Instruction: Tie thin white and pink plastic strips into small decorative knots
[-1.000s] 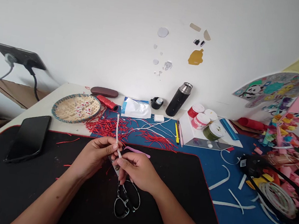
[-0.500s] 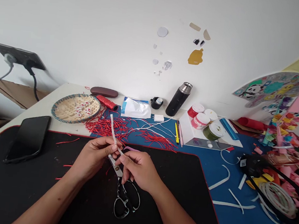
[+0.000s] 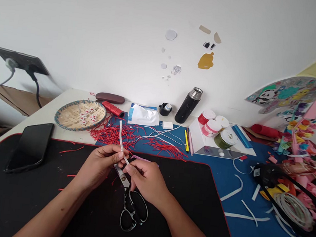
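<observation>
A narrow white strip (image 3: 121, 135) runs between my hands, its free end pointing up and away. My left hand (image 3: 103, 162) pinches it between thumb and fingers. Close beside it, my right hand (image 3: 148, 178) pinches the strip's lower part, the fingertips nearly meeting those of the left. Under the hands, a pair of scissors (image 3: 125, 196) with dark handles lies on the black mat (image 3: 184, 212). Part of its blades is hidden by my fingers. Just behind my right hand shows a bit of a purple strip (image 3: 139, 157).
Behind the mat lie cut red cords (image 3: 113, 134), a red thread spool (image 3: 113, 109) and a woven basket (image 3: 61, 119). A phone (image 3: 31, 146) rests at left. A black flask (image 3: 188, 106) and lidded jars (image 3: 212, 127) stand at the back. White strips (image 3: 246, 217) lie at right.
The strip's upper end has swung slightly to the right. My right hand's lower fingers have curled in a little, while my left hand stays almost still.
</observation>
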Demonstrator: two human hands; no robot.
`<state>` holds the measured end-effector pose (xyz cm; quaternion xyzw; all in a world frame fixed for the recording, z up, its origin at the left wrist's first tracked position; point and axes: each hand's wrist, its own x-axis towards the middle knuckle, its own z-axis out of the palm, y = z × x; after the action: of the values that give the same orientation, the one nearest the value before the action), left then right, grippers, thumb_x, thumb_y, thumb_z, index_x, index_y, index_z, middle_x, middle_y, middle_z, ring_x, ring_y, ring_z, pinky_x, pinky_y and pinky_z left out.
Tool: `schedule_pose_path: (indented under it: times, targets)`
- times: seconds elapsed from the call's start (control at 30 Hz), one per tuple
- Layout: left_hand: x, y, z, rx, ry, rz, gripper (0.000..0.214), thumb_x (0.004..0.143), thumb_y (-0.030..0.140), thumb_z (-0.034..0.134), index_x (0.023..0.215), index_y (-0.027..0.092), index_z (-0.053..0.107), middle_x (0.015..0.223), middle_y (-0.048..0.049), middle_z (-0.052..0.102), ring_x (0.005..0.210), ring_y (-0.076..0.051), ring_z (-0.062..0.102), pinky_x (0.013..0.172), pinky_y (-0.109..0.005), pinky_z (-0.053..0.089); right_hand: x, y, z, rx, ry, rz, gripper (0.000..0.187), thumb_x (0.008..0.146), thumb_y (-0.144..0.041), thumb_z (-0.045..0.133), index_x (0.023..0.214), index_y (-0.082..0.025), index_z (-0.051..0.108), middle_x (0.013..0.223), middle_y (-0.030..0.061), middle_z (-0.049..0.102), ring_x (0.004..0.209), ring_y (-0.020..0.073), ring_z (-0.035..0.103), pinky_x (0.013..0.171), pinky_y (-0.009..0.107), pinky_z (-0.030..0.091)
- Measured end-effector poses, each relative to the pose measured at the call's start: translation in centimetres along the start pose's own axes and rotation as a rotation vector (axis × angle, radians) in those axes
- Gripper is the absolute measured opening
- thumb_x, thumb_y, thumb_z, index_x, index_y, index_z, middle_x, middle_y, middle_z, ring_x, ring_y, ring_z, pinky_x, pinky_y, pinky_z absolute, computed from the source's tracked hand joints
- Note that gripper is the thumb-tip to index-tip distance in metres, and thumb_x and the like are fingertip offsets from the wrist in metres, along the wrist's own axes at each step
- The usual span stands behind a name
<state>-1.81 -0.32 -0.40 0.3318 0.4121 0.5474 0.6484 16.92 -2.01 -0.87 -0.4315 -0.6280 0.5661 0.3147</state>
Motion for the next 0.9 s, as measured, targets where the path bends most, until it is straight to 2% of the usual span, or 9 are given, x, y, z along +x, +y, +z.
schedule_pose_path:
  times: [0.33,0.5,0.57,0.63,0.8,0.9]
  targets:
    - [-0.1,-0.7,1.3,-0.098,0.085,0.007,0.035,0.054,0.037,0.107,0.073,0.016,0.086,0.066,-0.0032,0.076,0.056,-0.011,0.062,0.053,-0.02,0.053,0.2,0.8,0.7,0.092,0.083,0.018,0.041,0.103,-0.054,0.06,0.092,-0.018,0.077,0.053,-0.0052,0.054,0.042,0.0113,0.056,0.044,0.02,0.04]
    - [0.0,-0.5,1.0,-0.086,0.037,-0.055,0.036,0.058,0.039,0.105,0.076,0.014,0.086,0.059,-0.0016,0.07,0.052,-0.009,0.055,0.051,-0.019,0.051,0.0,0.0,0.3,0.081,-0.022,0.019,0.034,0.104,-0.046,0.061,0.091,-0.018,0.076,0.054,-0.0048,0.057,0.044,0.0105,0.056,0.049,0.021,0.042]
    - [0.1,-0.2,0.7,-0.089,0.035,-0.083,0.038,0.056,0.04,0.106,0.076,0.013,0.086,0.06,-0.0019,0.071,0.051,-0.008,0.054,0.05,-0.018,0.049,0.0,-0.4,0.0,0.103,-0.075,0.018,0.033,0.103,-0.045,0.063,0.089,-0.018,0.073,0.057,-0.0039,0.06,0.047,0.0101,0.057,0.051,0.021,0.044]
    - [0.2,0.1,0.4,-0.1,0.032,-0.124,0.041,0.053,0.04,0.107,0.075,0.013,0.086,0.061,-0.0024,0.072,0.051,-0.006,0.055,0.049,-0.016,0.048,0.0,-0.7,-0.3,0.145,-0.071,0.017,0.035,0.102,-0.048,0.064,0.088,-0.017,0.071,0.059,-0.0037,0.06,0.047,0.0099,0.056,0.051,0.021,0.044]
    - [-0.1,0.6,0.3,-0.056,-0.088,-0.285,0.041,0.052,0.041,0.108,0.071,0.012,0.085,0.061,-0.0027,0.072,0.047,-0.005,0.053,0.046,-0.014,0.045,0.3,-0.9,-1.0,0.25,0.066,0.018,0.041,0.1,-0.057,0.062,0.094,-0.017,0.069,0.056,-0.0048,0.058,0.044,0.0096,0.052,0.044,0.02,0.036]
    - [-0.4,0.5,0.4,-0.011,-0.173,-0.397,0.041,0.053,0.042,0.107,0.07,0.012,0.084,0.061,-0.0025,0.071,0.046,-0.005,0.053,0.044,-0.014,0.045,0.5,-0.9,-1.1,0.318,0.094,0.009,0.042,0.096,-0.059,0.067,0.092,-0.018,0.067,0.057,-0.0053,0.058,0.044,0.0092,0.051,0.042,0.02,0.034]
